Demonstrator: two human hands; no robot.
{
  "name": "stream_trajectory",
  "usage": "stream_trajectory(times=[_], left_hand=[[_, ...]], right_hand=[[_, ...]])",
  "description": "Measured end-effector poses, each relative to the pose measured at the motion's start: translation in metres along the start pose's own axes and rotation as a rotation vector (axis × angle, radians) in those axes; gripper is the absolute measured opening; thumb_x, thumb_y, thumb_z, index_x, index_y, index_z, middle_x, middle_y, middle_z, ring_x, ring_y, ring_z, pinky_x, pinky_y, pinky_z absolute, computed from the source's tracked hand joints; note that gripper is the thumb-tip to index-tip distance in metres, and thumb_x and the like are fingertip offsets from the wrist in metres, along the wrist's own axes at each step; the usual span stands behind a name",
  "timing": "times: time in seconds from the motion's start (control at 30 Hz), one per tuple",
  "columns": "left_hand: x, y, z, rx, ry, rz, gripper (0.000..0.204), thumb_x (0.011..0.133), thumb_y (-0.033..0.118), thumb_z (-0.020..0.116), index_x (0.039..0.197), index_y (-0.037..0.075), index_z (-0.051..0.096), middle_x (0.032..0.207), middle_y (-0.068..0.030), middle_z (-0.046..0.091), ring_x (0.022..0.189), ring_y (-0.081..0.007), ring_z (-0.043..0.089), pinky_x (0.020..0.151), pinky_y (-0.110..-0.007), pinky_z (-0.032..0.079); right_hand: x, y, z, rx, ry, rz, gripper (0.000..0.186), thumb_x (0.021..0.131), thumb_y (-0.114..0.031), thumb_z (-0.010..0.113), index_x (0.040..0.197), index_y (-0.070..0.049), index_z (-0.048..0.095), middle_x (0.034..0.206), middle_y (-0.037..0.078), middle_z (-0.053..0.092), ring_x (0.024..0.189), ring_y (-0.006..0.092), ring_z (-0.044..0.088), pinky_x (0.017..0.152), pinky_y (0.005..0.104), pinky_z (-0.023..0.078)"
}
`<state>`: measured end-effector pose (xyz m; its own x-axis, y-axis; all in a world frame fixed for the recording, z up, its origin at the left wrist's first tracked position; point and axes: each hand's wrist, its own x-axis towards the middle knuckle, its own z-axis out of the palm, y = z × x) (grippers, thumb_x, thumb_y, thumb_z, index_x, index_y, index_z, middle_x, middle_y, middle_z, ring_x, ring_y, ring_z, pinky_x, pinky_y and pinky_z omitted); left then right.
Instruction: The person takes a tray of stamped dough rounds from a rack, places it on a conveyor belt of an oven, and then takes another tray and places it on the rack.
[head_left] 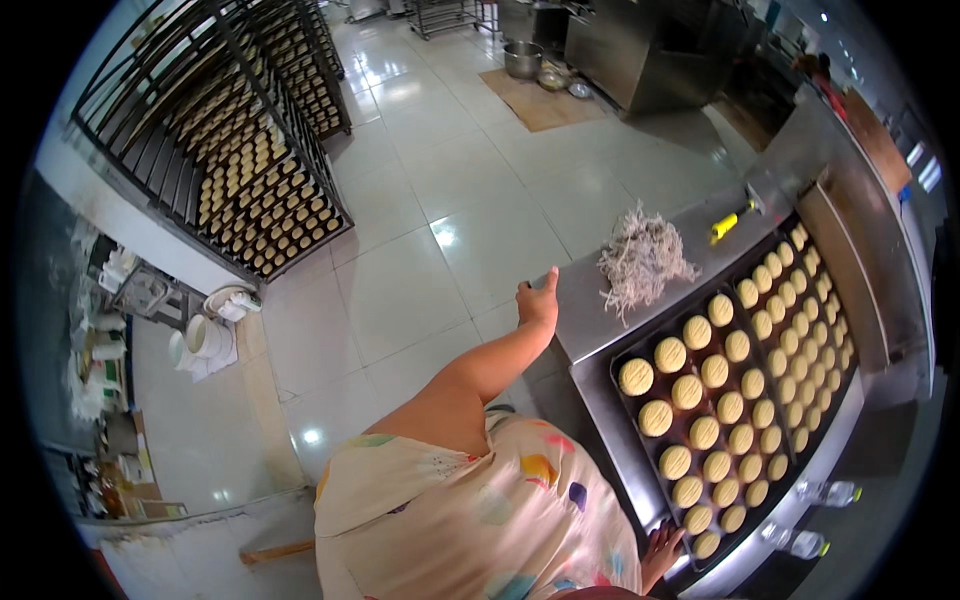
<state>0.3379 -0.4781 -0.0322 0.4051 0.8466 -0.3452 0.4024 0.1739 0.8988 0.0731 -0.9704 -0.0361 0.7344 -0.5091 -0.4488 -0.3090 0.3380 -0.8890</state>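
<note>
No lettering, number or sign can be read. Bottles [800, 541] beside the near tray [692, 362]: any marking too small to read.

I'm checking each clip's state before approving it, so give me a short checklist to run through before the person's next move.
1. Left hand free: ok; nothing shows in it, beside the corner of the steel table.
2. Right hand gripping the near tray firmly: cannot tell; its fingers are at the tray's edge.
3. Near tray and far tray on the table: ok, side by side.
4. Pale round pastries not stacked: ok, a single layer in rows.
5. Yellow-handled tool out of the trays: ok, lying on the table.
6. Stringy clump off the pastries: ok, it sits beside them.
</note>
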Motion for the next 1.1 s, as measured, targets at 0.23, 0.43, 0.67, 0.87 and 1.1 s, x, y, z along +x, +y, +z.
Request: stream_trajectory(times=[0.23, 0.43, 0.67, 0.87, 1.1], left_hand=[[-0.007, 0.006, -0.005, -0.013, -0.005, -0.038, 0.091, 0.071, 0.059, 0.063, 0.122, -0.013, 0.038, 0.118, -0.0272, 0.05, 0.113, -0.0355, 0.048, 0.094, -0.038, 0.039], [-0.006, 0.004, -0.003, -0.003, 0.023, -0.029, 0.082, 0.072, 0.057, 0.062, 0.119, -0.009, 0.043, 0.117, -0.0253, 0.05, 0.11, -0.0354, 0.05, 0.092, -0.04, 0.041], [-0.009, 0.006, -0.006, 0.0, 0.003, -0.006, 0.078, 0.073, 0.056, 0.062, 0.115, -0.008, 0.046, 0.114, -0.0244, 0.052, 0.106, -0.0356, 0.052, 0.09, -0.041, 0.042], [0.003, -0.009, 0.002, -0.04, -0.01, 0.02, 0.087, 0.072, 0.057, 0.062, 0.12, -0.012, 0.04, 0.12, -0.0278, 0.047, 0.114, -0.0372, 0.046, 0.097, -0.039, 0.037], [0.018, -0.027, 0.014, -0.176, -0.018, 0.033, 0.1, 0.071, 0.057, 0.065, 0.125, -0.019, 0.029, 0.125, -0.0274, 0.044, 0.116, -0.0337, 0.045, 0.1, -0.037, 0.033]], right_hand=[[-0.001, -0.002, 0.008, 0.03, 0.029, -0.022, 0.042, 0.083, -0.039, 0.062, 0.103, -0.003, 0.052, 0.09, 0.006, 0.061, 0.085, 0.0155, 0.06, 0.065, 0.024, 0.048], [0.015, 0.007, -0.002, 0.034, -0.021, 0.039, 0.044, 0.086, -0.042, 0.049, 0.119, -0.014, 0.042, 0.117, 0.011, 0.04, 0.107, 0.0249, 0.04, 0.085, 0.0349, 0.034], [0.019, 0.015, -0.017, 0.125, -0.2, 0.114, 0.04, 0.092, -0.039, 0.036, 0.126, -0.018, 0.042, 0.127, 0.016, 0.037, 0.111, 0.0328, 0.036, 0.093, 0.0456, 0.033], [0.012, 0.004, 0.008, -0.025, 0.101, -0.036, 0.039, 0.081, -0.042, 0.063, 0.085, -0.006, 0.051, 0.071, 0.001, 0.055, 0.057, 0.0112, 0.055, 0.045, 0.0192, 0.043], [0.025, 0.012, 0.001, -0.006, 0.231, 0.023, 0.032, 0.084, -0.037, 0.062, 0.082, -0.008, 0.047, 0.066, 0.001, 0.05, 0.054, 0.0109, 0.053, 0.044, 0.0238, 0.047]])
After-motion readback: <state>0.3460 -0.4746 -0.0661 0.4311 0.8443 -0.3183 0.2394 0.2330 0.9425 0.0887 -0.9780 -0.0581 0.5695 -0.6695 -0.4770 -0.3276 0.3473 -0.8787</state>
